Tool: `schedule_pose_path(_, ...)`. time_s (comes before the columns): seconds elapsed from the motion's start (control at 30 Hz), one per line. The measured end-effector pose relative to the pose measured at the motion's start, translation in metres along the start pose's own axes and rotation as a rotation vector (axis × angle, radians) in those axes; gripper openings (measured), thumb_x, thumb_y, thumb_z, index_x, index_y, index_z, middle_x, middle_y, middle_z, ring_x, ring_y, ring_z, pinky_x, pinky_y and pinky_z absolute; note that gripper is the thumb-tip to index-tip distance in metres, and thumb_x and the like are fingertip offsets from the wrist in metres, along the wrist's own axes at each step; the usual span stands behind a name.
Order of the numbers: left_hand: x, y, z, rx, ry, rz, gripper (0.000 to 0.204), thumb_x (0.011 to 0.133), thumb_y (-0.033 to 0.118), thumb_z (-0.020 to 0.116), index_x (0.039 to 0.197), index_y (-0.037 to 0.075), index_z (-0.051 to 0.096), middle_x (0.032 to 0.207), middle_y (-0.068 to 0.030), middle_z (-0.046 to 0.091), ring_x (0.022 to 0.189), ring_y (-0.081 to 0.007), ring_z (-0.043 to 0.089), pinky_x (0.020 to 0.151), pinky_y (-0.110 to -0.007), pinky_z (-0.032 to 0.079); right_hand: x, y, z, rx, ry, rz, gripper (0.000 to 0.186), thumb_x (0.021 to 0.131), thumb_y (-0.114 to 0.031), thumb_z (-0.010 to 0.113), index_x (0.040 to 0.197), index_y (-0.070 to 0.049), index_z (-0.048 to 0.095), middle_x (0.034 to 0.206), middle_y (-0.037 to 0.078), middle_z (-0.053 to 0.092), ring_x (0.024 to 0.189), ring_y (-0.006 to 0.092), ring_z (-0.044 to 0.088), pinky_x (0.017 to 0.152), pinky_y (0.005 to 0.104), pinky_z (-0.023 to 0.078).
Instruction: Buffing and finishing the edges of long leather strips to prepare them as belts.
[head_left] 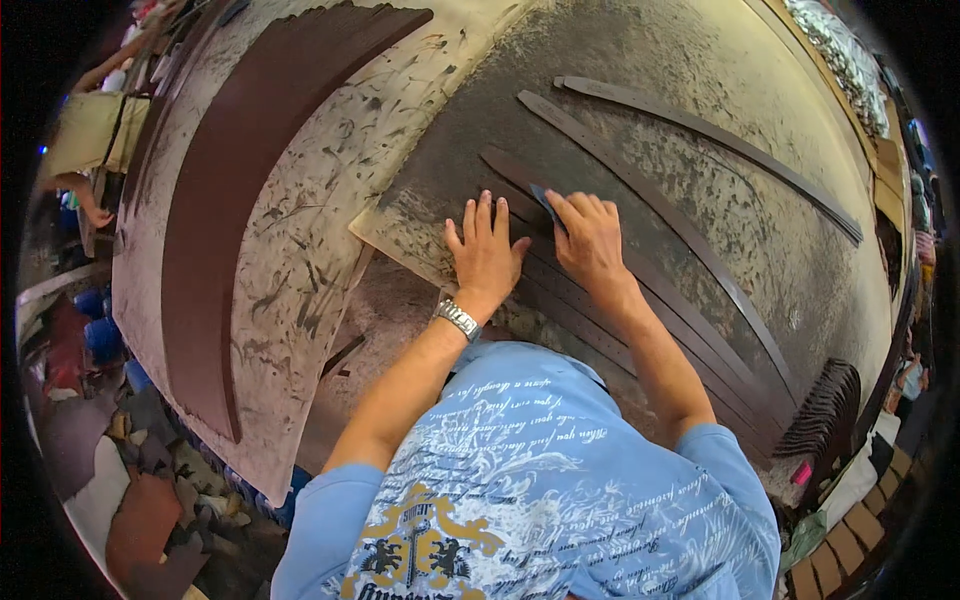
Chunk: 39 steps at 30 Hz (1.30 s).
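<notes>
Right hand (592,240): closed around a thin blue-grey tool (541,198), perhaps a blade; the fingers hide most of it.
Left hand (485,250): open, palm down, fingers spread, near the bench's near-left corner.
Brown strips (508,170): side by side along the bench (640,50)'s near edge, under both hands.
Grey-brown strips (690,122): farther out, slanting toward the right edge.
Bundle (822,405): dark, curved, at the near-right corner.

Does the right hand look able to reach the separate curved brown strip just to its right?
Probably yes: only exposed board shows between the right hand and the curved brown strip. The hand grips a blue blade-like tool, though, which may hamper grasping.
</notes>
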<state>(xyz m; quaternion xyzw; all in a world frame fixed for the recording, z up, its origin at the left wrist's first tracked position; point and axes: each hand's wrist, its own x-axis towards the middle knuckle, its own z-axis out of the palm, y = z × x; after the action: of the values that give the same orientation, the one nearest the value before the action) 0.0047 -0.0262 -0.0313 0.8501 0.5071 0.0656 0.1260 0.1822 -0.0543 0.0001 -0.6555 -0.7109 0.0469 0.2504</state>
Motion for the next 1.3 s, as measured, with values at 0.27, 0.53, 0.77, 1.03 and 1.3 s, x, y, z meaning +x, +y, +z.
schedule_pose_path(0.27,0.0,0.011,0.0,-0.079,-0.102,-0.066,0.074,0.088,0.036,0.069,0.146,0.0,0.04,0.155,-0.0199,0.032,0.146,-0.0415,0.023,0.112,-0.064,0.024,0.008,0.015,0.051,0.074,-0.073,-0.045,0.035,0.081,-0.019,0.071,0.116,-0.013,0.07,0.09,0.003,0.06,0.086,0.0229,0.057,0.077,0.0399,0.038)
schedule_pose_path(0.53,-0.001,0.008,0.007,-0.122,-0.048,-0.043,0.076,0.09,0.041,0.067,0.147,0.0,0.038,0.154,-0.0208,0.033,0.146,-0.0438,0.022,0.112,-0.065,0.024,0.048,0.013,0.073,0.097,-0.075,-0.087,0.032,0.084,-0.023,0.069,0.114,-0.013,0.071,0.093,0.001,0.06,0.091,0.0224,0.056,0.079,0.0412,0.036)
schedule_pose_path(0.77,-0.001,0.011,0.009,-0.101,-0.065,-0.043,0.079,0.089,0.045,0.066,0.148,0.0,0.037,0.155,-0.0215,0.032,0.147,-0.0435,0.02,0.113,-0.065,0.022,0.041,0.013,0.077,0.068,-0.05,-0.083,0.03,0.083,-0.023,0.069,0.111,-0.013,0.072,0.093,0.002,0.06,0.092,0.0224,0.056,0.08,0.0433,0.036)
schedule_pose_path(1.03,0.0,0.007,0.012,-0.11,-0.026,-0.039,0.08,0.091,0.051,0.062,0.148,-0.001,0.037,0.155,-0.0222,0.033,0.147,-0.0438,0.02,0.113,-0.066,0.02,0.046,0.014,0.067,0.069,-0.046,-0.122,0.02,0.079,-0.014,0.068,0.098,-0.01,0.073,0.091,0.004,0.06,0.093,0.0246,0.056,0.081,0.0438,0.036)
schedule_pose_path(1.3,-0.001,0.007,0.008,-0.197,-0.069,-0.074,0.08,0.088,0.039,0.069,0.147,-0.003,0.036,0.157,-0.0233,0.028,0.148,-0.0441,0.017,0.114,-0.066,0.017,0.035,0.005,0.048,0.035,-0.053,-0.125,0.017,0.08,-0.018,0.072,0.094,-0.008,0.07,0.123,0.008,0.058,0.116,0.027,0.051,0.089,0.044,0.035)
